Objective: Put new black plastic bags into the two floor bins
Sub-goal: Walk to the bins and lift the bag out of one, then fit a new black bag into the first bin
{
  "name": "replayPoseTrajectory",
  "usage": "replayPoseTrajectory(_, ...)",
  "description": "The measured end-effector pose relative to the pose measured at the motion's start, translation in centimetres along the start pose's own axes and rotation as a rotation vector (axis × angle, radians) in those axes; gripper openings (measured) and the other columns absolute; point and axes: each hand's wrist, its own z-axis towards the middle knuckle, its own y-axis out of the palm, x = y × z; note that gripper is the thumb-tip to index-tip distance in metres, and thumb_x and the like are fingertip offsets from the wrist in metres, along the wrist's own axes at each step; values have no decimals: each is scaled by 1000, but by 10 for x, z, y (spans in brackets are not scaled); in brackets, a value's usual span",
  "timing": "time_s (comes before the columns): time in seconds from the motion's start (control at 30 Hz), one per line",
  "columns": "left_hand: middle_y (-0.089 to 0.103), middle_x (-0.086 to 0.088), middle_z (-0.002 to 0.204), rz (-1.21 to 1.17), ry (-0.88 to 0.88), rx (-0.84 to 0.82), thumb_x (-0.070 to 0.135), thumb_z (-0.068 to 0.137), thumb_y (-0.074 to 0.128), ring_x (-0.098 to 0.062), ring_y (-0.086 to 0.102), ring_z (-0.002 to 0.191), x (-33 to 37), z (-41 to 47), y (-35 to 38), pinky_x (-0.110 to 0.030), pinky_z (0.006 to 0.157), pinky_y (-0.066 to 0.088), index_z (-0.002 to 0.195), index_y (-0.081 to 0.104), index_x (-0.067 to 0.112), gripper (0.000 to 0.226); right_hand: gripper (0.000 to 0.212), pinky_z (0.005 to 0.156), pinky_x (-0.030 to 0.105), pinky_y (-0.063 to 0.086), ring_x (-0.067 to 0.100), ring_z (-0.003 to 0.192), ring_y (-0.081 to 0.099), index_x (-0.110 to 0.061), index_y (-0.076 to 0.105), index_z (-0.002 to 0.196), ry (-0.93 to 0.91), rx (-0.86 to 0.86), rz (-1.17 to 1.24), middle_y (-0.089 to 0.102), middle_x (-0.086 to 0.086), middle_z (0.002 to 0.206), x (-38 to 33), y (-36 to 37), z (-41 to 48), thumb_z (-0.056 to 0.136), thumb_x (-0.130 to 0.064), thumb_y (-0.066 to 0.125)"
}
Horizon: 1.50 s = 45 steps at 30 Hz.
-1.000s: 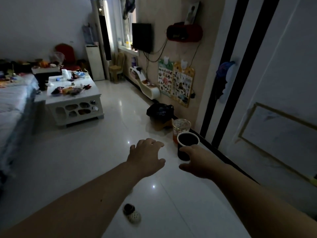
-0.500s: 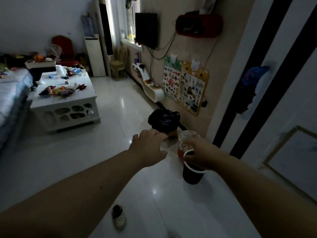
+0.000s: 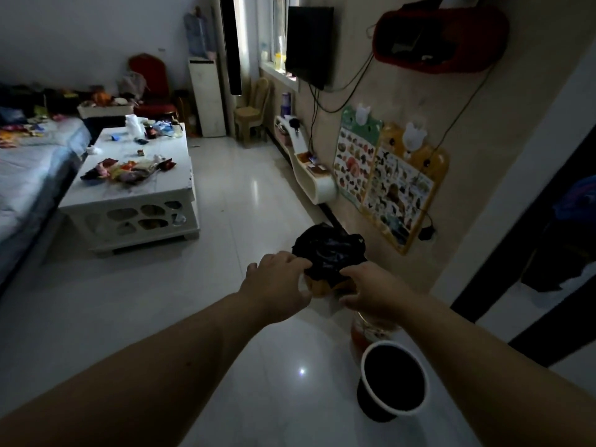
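Observation:
An orange floor bin (image 3: pixel 322 289) stands by the wall with a crumpled black plastic bag (image 3: pixel 329 250) bulging over its top. My left hand (image 3: pixel 277 285) grips the bag's near-left edge at the rim. From the other side, my right hand (image 3: pixel 371 291) pinches the near-right edge. Closer to me stands a dark bin with a white rim (image 3: pixel 392 380), and its inside looks black. Between the two bins a clear container with orange contents (image 3: pixel 364 333) sits partly hidden under my right wrist.
A white coffee table (image 3: pixel 135 195) with wrappers and clutter stands to the left, and a bed (image 3: pixel 29 169) lies beyond it. Posters (image 3: pixel 387 185) and a low white shelf (image 3: pixel 309 169) line the right wall. The glossy tile floor (image 3: pixel 225 285) spreads between them.
I have moved forward along the wall. Both hands passed over the white-rimmed bin and closed on the black bag of the farther orange bin.

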Motion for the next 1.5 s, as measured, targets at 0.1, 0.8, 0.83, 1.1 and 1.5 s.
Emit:
replayPoseTrajectory(0.1, 41, -2, 145, -12, 5, 5, 52, 76, 55, -28, 37, 131, -21, 57, -3, -51, 105, 31, 135, 37, 34, 64, 63, 95, 40, 46, 25, 119, 48, -26, 43, 132, 16, 11, -8, 44, 5, 136, 5, -10, 54, 76, -47, 64)
replayPoseTrajectory(0.8, 46, -4, 138, 51, 237, -281, 50, 77, 54, -25, 48, 120, -146, 465, 13, -43, 97, 44, 137, 33, 32, 66, 73, 106, 51, 36, 29, 127, 40, -26, 32, 139, 417, -13, 207, 35, 8, 142, 115, -38, 412, 76, -50, 60)
replayPoseTrajectory(0.83, 46, -4, 138, 55, 236, -300, 49, 77, 54, -25, 48, 120, -147, 487, 20, -43, 97, 44, 137, 33, 32, 66, 72, 106, 52, 35, 29, 127, 40, -27, 31, 140, 417, -14, 222, 34, 8, 143, 127, -38, 429, 77, -50, 59)
replayPoseTrajectory(1.1, 44, -5, 139, 62, 231, -472, 44, 81, 55, -24, 47, 122, -138, 662, 58, -39, 100, 43, 137, 39, 27, 61, 69, 105, 47, 38, 28, 128, 40, -26, 32, 139, 449, -109, 237, 34, 8, 144, 215, -58, 549, 80, -49, 57)
replayPoseTrajectory(1.5, 48, -3, 136, 71, 413, -809, 41, 86, 53, -21, 47, 124, -152, 826, 145, -23, 92, 35, 137, 41, 23, 55, 61, 99, 40, 41, 27, 124, 44, -27, 33, 138, 634, -187, 392, 40, 6, 142, 280, -32, 653, 84, -48, 52)
